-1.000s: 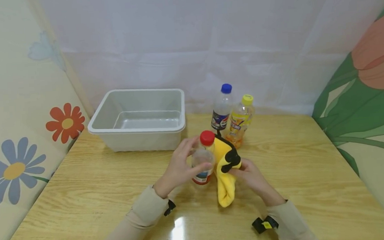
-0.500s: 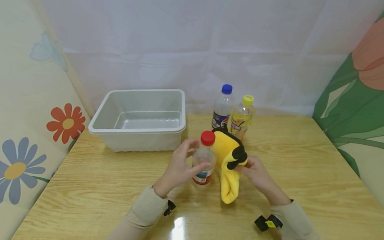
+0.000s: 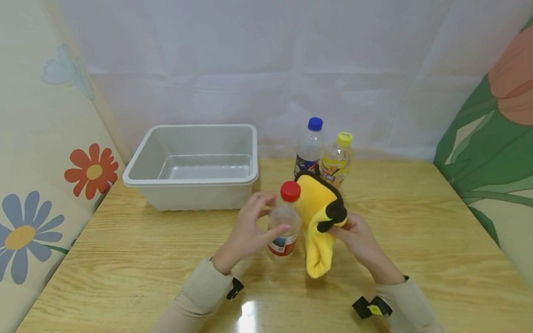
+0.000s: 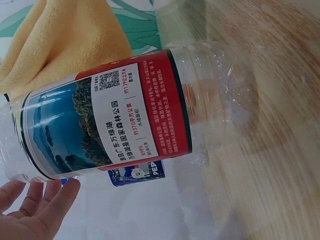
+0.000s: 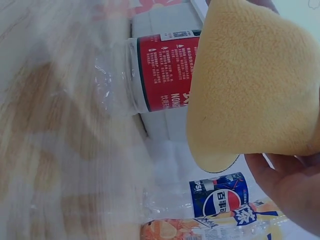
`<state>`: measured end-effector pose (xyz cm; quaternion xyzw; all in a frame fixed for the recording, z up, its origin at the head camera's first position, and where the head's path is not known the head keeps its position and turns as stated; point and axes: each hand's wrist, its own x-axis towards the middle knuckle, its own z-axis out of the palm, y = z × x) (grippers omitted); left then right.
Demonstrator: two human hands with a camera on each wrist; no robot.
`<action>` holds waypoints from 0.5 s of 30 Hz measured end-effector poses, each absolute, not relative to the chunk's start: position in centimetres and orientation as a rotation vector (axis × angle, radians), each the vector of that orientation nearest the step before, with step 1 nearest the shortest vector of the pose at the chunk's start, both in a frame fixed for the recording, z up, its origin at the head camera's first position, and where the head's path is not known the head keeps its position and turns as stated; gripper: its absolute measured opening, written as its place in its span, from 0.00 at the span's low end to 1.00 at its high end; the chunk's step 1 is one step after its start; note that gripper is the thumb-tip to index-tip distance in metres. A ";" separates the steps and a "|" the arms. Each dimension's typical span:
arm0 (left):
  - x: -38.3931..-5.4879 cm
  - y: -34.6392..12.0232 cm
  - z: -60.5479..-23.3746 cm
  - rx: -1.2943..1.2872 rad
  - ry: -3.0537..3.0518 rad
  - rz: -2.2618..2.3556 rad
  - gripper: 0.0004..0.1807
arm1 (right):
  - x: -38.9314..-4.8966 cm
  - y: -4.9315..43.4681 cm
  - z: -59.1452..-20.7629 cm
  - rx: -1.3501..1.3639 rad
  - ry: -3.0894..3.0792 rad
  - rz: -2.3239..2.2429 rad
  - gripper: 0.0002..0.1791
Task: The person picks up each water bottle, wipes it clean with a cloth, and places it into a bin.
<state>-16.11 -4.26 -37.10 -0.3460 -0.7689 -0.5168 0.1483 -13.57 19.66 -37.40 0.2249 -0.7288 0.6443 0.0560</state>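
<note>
A clear plastic bottle [image 3: 283,220] with a red cap stands upright on the table. My left hand [image 3: 249,233] holds it from the left, thumb across the front and fingers on the far side; the left wrist view shows fingertips at its upper part and its red-and-blue label [image 4: 107,117]. Just right of the bottle, my right hand [image 3: 358,238] pinches a plush yellow cloth [image 3: 317,204] with black edging. The cloth hangs folded, and in the right wrist view it covers the bottle's upper part [image 5: 255,85].
Behind the cloth stand a blue-capped Pepsi bottle [image 3: 309,150] and a yellow-capped bottle [image 3: 339,160], lower parts partly hidden. A grey-white plastic tub [image 3: 199,194] sits at the back left. A white sheet [image 3: 357,67] hangs behind the wooden table [image 3: 405,218].
My right hand has moved slightly right and away from me, carrying the cloth, which now spreads more beside the bottle. The left hand and the red-capped bottle have hardly moved.
</note>
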 end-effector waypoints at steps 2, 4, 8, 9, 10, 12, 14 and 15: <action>-16.1 -4.3 -37.1 -1.006 -2.209 -1.491 0.31 | -13.5 19.6 -37.2 0.672 -2.208 1.942 0.28; -16.2 -4.3 -37.2 -1.014 -2.209 -1.493 0.32 | -13.5 19.6 -37.0 0.667 -2.206 1.935 0.28; -16.2 -4.3 -37.1 -1.012 -2.216 -1.507 0.33 | -13.4 19.6 -36.7 0.663 -2.208 1.910 0.27; -16.2 -4.3 -37.1 -1.008 -2.221 -1.513 0.33 | -13.4 19.5 -36.6 0.657 -2.214 1.899 0.27; -16.2 -4.3 -37.1 -1.007 -2.224 -1.520 0.33 | -13.4 19.5 -36.4 0.642 -2.221 1.884 0.27; -16.1 -4.3 -37.0 -0.999 -2.233 -1.539 0.34 | -13.3 19.4 -36.1 0.627 -2.220 1.858 0.26; -16.1 -4.3 -37.0 -0.995 -2.234 -1.553 0.33 | -13.3 19.3 -35.8 0.630 -2.206 1.844 0.27; -16.1 -4.3 -37.0 -0.996 -2.229 -1.556 0.33 | -13.3 19.2 -35.7 0.641 -2.190 1.848 0.27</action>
